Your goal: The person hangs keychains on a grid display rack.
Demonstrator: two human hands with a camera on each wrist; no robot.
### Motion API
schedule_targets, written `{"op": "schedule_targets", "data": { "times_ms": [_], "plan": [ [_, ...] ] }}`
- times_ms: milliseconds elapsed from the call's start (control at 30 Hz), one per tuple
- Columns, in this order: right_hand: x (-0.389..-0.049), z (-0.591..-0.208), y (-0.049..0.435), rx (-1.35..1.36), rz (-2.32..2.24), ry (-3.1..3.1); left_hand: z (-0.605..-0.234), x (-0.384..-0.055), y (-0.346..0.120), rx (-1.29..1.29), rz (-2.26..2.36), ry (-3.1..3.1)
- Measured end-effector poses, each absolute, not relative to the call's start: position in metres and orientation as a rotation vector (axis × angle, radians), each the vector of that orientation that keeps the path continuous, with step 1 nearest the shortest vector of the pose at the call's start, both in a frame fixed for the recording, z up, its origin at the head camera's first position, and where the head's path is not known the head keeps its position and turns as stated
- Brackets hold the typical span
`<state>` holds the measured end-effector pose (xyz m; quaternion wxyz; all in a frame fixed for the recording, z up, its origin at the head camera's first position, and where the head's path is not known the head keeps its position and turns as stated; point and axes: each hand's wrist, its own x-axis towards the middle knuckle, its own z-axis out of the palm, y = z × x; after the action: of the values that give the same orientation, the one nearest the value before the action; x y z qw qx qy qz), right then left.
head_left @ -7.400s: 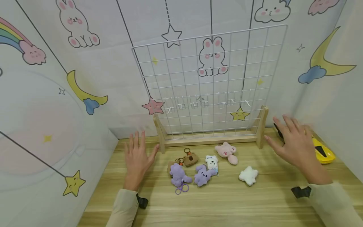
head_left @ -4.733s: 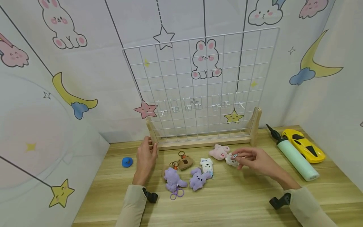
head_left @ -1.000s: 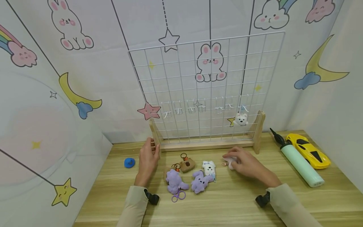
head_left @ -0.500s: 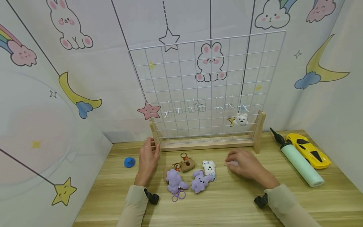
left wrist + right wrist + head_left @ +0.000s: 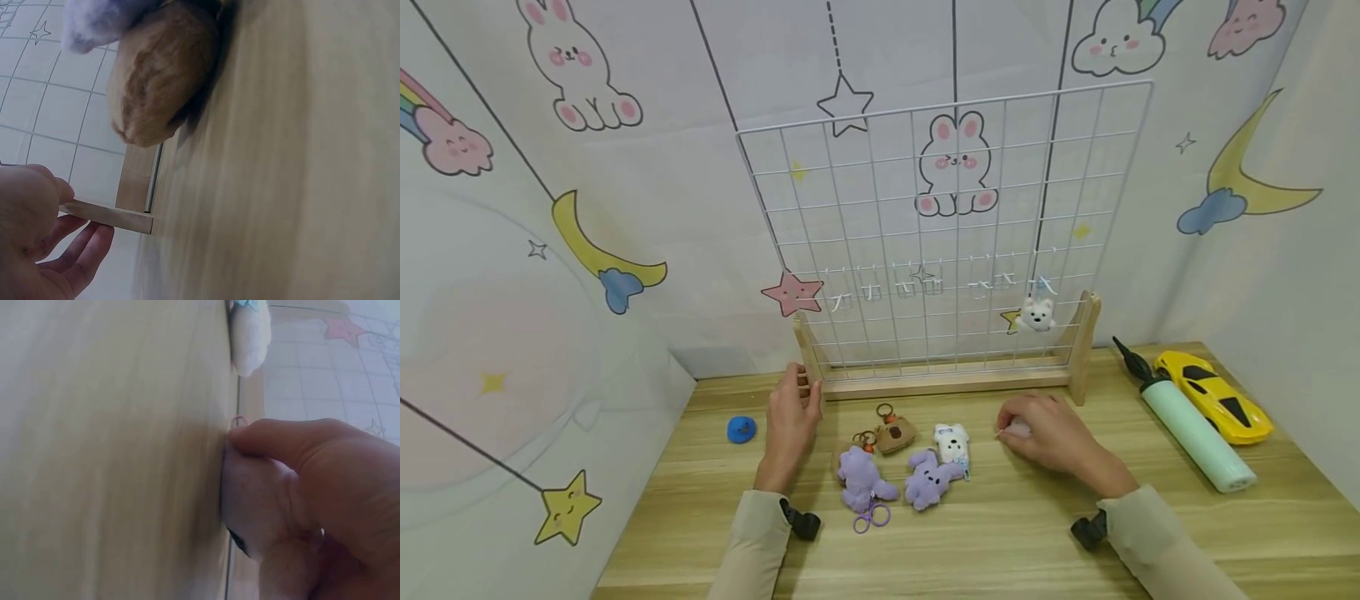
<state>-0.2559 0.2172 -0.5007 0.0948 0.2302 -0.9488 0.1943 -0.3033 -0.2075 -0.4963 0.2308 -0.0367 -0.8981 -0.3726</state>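
Note:
My left hand [image 5: 792, 425] grips the wooden upright [image 5: 112, 215] at the left end of the wire grid rack, thumb on one side and fingers on the other. With its thumb and fingers, my right hand [image 5: 1052, 429] pinches a pink plush keychain [image 5: 256, 494] low over the table; a small pink ring [image 5: 239, 420] pokes out by the thumb. Most of this plush is hidden by the hand in the head view. A white bear plush [image 5: 1037, 315] hangs from the rack's rightmost hook. Several other clear hooks along the same row carry nothing.
Between the hands lie two purple plush keychains [image 5: 859, 479], a brown one [image 5: 895, 435] partly in front of another, and a white bear plush [image 5: 952, 442]. At left is a small blue item [image 5: 741, 429]. A green pump [image 5: 1195, 433] and yellow toy car [image 5: 1213, 396] stand right.
The white plush went from the table to the rightmost hook. My left hand took hold of the upright. My right hand picked up the pink plush and lately turned it, hiding most of it.

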Motion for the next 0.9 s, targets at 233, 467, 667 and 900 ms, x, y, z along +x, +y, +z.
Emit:
{"op": "schedule_targets", "data": {
  "times_ms": [233, 467, 667, 900],
  "plan": [
    [-0.258, -0.495, 0.219, 0.658, 0.658, -2.742, -0.495, -0.304, -0.208, -0.1, -1.016, -2.48],
    [-0.261, -0.485, 0.223, 0.578, 1.096, -2.662, -0.497, -0.303, -0.208, -0.11, -1.007, -2.47],
    [-0.261, -0.475, 0.227, 0.538, 1.237, -2.515, -0.498, -0.303, -0.208, -0.111, -1.021, -2.467],
    [-0.259, -0.461, 0.228, 0.494, 1.32, -2.416, -0.497, -0.303, -0.209, -0.11, -1.026, -2.469]
  ]
}}
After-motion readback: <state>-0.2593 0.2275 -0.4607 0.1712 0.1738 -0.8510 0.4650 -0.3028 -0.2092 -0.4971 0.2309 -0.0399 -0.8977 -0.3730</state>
